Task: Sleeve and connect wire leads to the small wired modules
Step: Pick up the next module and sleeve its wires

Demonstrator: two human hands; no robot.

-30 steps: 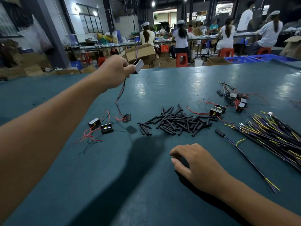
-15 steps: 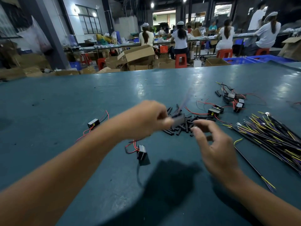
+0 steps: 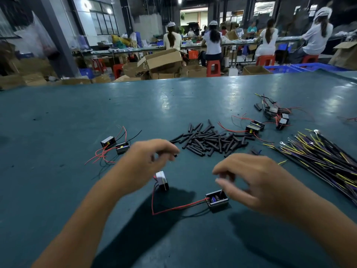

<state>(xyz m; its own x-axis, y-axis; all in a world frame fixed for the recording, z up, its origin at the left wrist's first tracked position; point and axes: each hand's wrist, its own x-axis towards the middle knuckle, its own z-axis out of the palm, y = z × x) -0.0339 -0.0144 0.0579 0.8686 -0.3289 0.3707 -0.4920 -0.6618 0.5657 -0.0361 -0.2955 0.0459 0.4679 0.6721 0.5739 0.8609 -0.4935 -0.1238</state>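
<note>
Just starting, I judge. The left hand pinches a short black sleeve near the sleeve pile. The right hand curls above the open module nearer than the pile; its grip I cannot tell. 2 modules lie left of the pile, loose leads lie right.

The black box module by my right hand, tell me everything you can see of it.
The module is a small black open-topped box, plastic by its look, lying on the green table, with a blue part inside. A red wire runs from its left side to a white module. The right hand hovers over its far edge; contact is unclear.
</note>
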